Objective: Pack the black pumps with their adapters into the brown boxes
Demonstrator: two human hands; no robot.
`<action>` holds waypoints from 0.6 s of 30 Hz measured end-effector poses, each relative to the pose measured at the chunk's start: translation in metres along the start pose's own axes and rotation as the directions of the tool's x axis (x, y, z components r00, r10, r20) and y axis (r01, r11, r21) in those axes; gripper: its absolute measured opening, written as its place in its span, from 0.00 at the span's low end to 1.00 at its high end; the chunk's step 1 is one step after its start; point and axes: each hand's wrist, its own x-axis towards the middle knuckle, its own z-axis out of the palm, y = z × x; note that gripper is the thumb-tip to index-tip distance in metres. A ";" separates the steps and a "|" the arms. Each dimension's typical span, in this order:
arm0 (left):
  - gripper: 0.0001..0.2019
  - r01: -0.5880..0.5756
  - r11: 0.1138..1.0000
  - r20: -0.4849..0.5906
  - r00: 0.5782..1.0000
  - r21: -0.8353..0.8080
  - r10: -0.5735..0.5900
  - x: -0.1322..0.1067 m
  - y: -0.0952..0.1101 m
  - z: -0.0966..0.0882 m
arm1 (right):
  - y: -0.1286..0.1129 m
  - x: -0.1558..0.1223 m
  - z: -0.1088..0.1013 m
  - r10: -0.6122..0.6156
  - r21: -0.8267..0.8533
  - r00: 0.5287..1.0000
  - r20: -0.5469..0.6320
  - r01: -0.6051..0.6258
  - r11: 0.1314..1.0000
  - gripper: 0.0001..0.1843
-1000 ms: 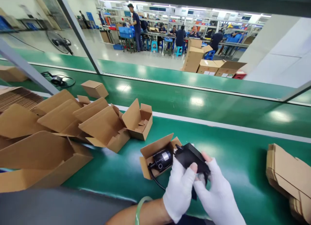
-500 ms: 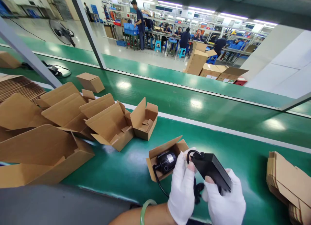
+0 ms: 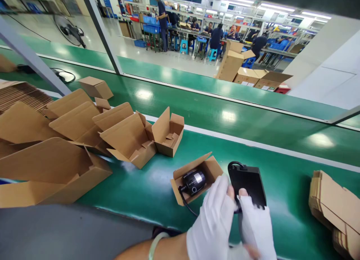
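Both my hands wear white gloves with bare fingertips. My right hand grips the near end of a flat black power adapter, held above the green conveyor belt. My left hand is closed on the adapter's black cable beside it. The cable runs left into a small open cardboard box, where a black cylindrical motor with a white label lies. The box stands just left of my hands.
Several open empty cardboard boxes crowd the belt at left. A stack of flat cardboard lies at right. A grey table edge runs in front. Beyond the belt, people sit at benches near large cartons.
The adapter has turned from pointing right to standing upright in front of me. My hands dropped lower and came closer together, with the right hand shifting under the adapter.
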 end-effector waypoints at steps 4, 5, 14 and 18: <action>0.27 -0.390 0.908 0.307 0.892 0.152 0.331 -0.005 -0.023 -0.061 | -0.010 0.015 -0.005 0.031 0.026 0.992 0.119 -0.035 0.999 0.18; 0.26 -0.391 0.897 0.357 0.884 0.206 0.303 -0.004 -0.029 -0.073 | -0.012 0.017 -0.005 0.020 -0.025 0.987 0.162 -0.016 1.000 0.19; 0.12 -0.431 0.768 0.602 0.795 0.473 0.076 0.010 -0.056 -0.066 | -0.020 0.007 0.023 -0.390 -0.690 0.787 0.479 0.612 0.387 0.17; 0.08 -0.348 0.797 0.602 0.798 0.493 -0.024 0.010 -0.048 -0.055 | -0.030 0.003 0.026 -0.387 -0.757 0.710 0.588 0.652 0.047 0.23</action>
